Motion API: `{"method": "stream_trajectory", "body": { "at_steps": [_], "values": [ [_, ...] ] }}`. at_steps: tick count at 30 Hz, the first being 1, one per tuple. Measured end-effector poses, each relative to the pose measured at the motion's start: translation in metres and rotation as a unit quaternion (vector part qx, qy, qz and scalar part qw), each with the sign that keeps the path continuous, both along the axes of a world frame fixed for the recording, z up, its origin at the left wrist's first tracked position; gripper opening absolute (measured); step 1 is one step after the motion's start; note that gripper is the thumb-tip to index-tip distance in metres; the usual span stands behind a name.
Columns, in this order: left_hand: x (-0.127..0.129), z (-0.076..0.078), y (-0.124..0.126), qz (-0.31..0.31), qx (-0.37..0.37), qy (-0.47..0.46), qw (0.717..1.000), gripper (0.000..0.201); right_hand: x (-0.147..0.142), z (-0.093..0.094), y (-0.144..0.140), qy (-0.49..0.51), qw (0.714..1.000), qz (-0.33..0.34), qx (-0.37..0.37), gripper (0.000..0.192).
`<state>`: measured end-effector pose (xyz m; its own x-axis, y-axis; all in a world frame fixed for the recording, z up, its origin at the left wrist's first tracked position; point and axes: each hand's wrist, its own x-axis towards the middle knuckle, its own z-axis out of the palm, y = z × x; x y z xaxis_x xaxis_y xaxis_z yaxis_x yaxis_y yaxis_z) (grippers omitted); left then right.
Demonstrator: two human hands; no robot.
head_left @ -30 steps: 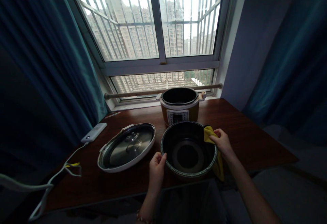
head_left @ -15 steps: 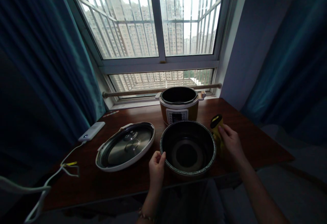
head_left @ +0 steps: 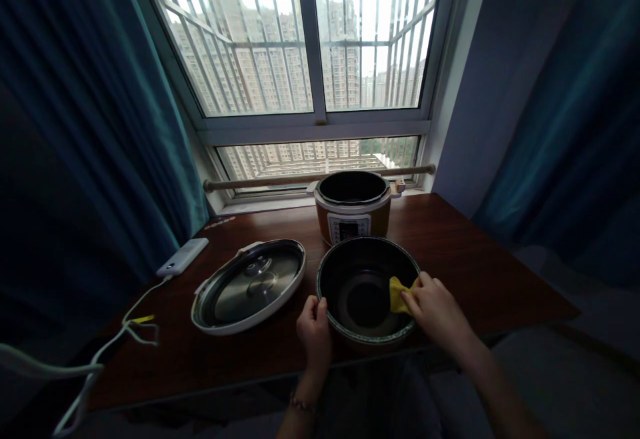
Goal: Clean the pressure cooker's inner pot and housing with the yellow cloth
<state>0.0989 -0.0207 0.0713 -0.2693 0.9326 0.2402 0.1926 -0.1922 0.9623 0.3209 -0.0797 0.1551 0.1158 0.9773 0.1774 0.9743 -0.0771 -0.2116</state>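
Observation:
A dark inner pot (head_left: 350,272) stands on the brown wooden table (head_left: 480,265) near its front edge. My left hand (head_left: 314,325) grips the pot's near-left rim. Inside the pot, against its right wall, my right hand (head_left: 435,309) presses a yellow cloth (head_left: 399,294). Behind the pot stands an orange and white electric cooker body (head_left: 353,209) with no lid on it. Its lid (head_left: 250,285) lies upside down to the left of the pot.
A white power bank (head_left: 183,256) lies at the table's left corner with a white cable (head_left: 100,352) trailing off the front left. Teal curtains (head_left: 90,125) hang on both sides. A barred window (head_left: 310,45) and a wooden rod (head_left: 300,177) run behind the table.
My right hand has carried the yellow cloth from outside the pot's right rim to the inside of the pot. My left hand has stayed on the rim.

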Motion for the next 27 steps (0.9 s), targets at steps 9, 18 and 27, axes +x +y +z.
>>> {"method": "stream_trajectory", "body": {
  "at_steps": [9, 18, 27],
  "values": [
    [0.003, 0.004, -0.001, 0.002, 0.005, -0.006, 1.000, 0.032, -0.078, 0.013, -0.009, 0.000, 0.991, 0.098, -0.086, 0.042],
    [0.002, 0.002, -0.002, 0.006, -0.005, 0.027, 1.000, 0.032, -0.107, 0.018, 0.002, 0.156, 0.972, 0.154, -0.083, 0.036],
    [-0.002, 0.001, 0.001, -0.002, 0.012, 0.036, 0.999, 0.032, -0.065, 0.005, -0.015, 0.079, 0.984, 0.136, -0.078, 0.041]
  ]
}}
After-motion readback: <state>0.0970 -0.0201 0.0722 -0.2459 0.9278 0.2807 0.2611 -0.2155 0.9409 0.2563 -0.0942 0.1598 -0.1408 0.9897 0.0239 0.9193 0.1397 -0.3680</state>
